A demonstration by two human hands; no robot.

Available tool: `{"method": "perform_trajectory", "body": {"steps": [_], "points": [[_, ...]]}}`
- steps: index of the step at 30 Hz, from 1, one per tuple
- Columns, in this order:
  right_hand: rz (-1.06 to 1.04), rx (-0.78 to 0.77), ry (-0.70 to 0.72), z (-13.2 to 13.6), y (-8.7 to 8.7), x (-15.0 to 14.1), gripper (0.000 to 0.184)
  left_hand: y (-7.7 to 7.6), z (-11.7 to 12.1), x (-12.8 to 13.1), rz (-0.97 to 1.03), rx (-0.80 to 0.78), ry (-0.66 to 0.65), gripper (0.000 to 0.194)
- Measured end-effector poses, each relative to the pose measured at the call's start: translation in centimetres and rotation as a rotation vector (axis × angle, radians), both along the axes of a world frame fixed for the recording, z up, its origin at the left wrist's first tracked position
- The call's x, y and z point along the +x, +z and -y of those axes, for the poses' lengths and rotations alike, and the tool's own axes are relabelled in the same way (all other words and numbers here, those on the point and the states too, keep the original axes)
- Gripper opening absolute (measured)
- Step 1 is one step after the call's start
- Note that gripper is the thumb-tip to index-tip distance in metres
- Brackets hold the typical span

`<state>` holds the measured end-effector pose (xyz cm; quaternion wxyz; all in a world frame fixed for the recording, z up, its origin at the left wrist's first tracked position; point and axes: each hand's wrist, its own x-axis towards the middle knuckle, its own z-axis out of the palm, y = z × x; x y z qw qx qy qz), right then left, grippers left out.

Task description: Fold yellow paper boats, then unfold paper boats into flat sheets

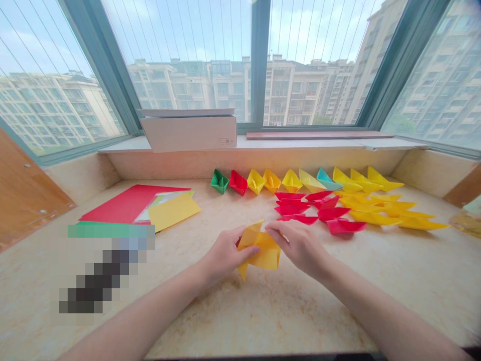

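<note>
A partly folded sheet of yellow paper (266, 251) is held in front of me, a little above the counter. My left hand (229, 249) grips its left side, thumb lying across the front and a pointed flap hanging below. At its upper right edge, my right hand (295, 243) has its fingers bent and pinched together on the paper. Just beyond the hands lie several red paper boats (292, 207). Farther right are several yellow paper boats (379, 216).
Along the back stand more paper boats, including a green one (219, 181) and a light blue one (328, 179). Red paper sheets (124, 203) and a yellow sheet (175, 211) lie at left, near a blurred-out patch (107, 273). A white box (191, 133) rests on the windowsill (270, 144).
</note>
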<state>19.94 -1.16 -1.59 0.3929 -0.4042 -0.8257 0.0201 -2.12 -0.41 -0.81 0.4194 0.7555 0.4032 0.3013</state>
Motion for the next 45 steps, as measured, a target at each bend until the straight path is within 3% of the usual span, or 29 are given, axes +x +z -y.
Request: {"method": "perform_trajectory", "body": {"steps": [7,14,18,23,27,31,41,45], "points": [[-0.15,-0.083,-0.043,0.5,0.0,-0.6,0.017,0.7,0.2,0.1,-0.054,0.028,0.029,0.017],[-0.16,0.023,-0.06,0.6,0.2,-1.1,0.017,0.4,0.4,0.2,-0.066,0.06,0.02,0.015],[-0.21,0.05,-0.018,0.7,0.5,-1.1,0.021,0.5,0.2,0.2,-0.041,0.067,0.136,0.023],[-0.14,-0.022,0.042,1.0,0.4,-1.0,0.029,0.4,-0.4,-0.3,0.021,0.01,0.255,0.031],[-0.049,-0.072,-0.003,0.9,0.0,-1.0,0.032,0.3,-0.7,-0.5,0.105,-0.023,0.312,0.032],[-0.096,-0.12,-0.035,0.5,-0.4,-0.9,0.046,0.4,-0.8,-0.4,0.172,-0.043,0.348,0.032],[-0.313,-0.376,0.03,1.1,0.7,-1.7,0.026,0.5,-0.5,-0.3,0.233,-0.053,0.32,0.034],[-0.323,-0.347,-0.001,1.0,0.6,-1.8,0.024,0.6,-0.4,-0.3,0.266,-0.061,0.299,0.037]]}}
